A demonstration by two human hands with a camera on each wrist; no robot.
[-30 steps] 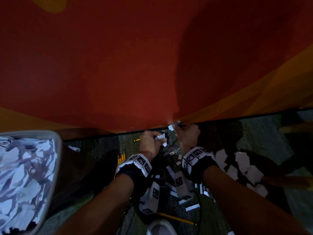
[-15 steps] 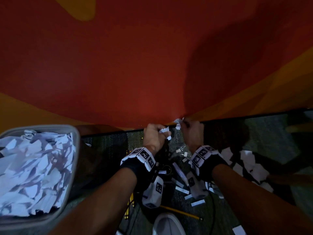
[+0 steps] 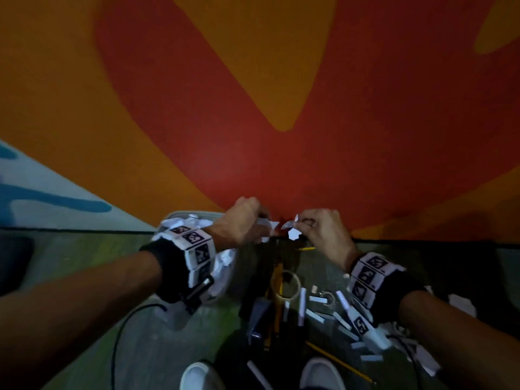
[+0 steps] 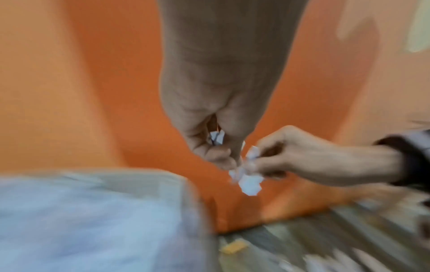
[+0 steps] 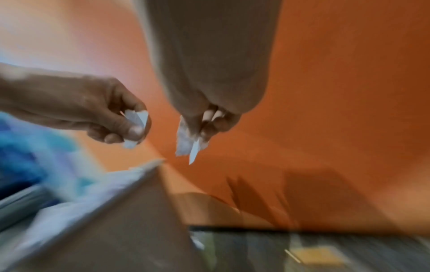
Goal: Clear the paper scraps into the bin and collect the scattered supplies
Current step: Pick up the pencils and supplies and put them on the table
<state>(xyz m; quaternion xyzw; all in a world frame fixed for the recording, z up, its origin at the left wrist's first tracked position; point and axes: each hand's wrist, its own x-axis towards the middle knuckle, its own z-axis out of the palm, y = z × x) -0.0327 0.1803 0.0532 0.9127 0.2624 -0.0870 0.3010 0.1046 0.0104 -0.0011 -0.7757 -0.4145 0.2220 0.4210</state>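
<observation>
The left hand (image 3: pixel 241 220) is curled around a small bunch of white scraps (image 3: pixel 266 225), thumb and fingers pinched tight. It sits above the near right corner of the bin (image 3: pixel 225 273), not yet over the middle. The right hand (image 3: pixel 318 228) pinches its own scraps (image 3: pixel 292 230) between thumb and fingertips, with torn ends hanging down. It is just right of the left hand, so beyond the bin's right edge and over the floor (image 3: pixel 146 333).

The step looks like carrying both handfuls to the bin. To do it well, both hands should travel left until they are clearly above the bin's opening before either grip loosens. The right hand has farther to go. The bin is already heaped with paper to its rim, so light scraps may slide off. Letting go low and near the bin's centre, then pressing the heap down, would help.

Right of the bin on the floor lie more scraps, white strips (image 3: pixel 318 299), a tape ring (image 3: pixel 285 285) and pencils (image 3: pixel 337 361), all uncollected. Much of the task remains.
</observation>
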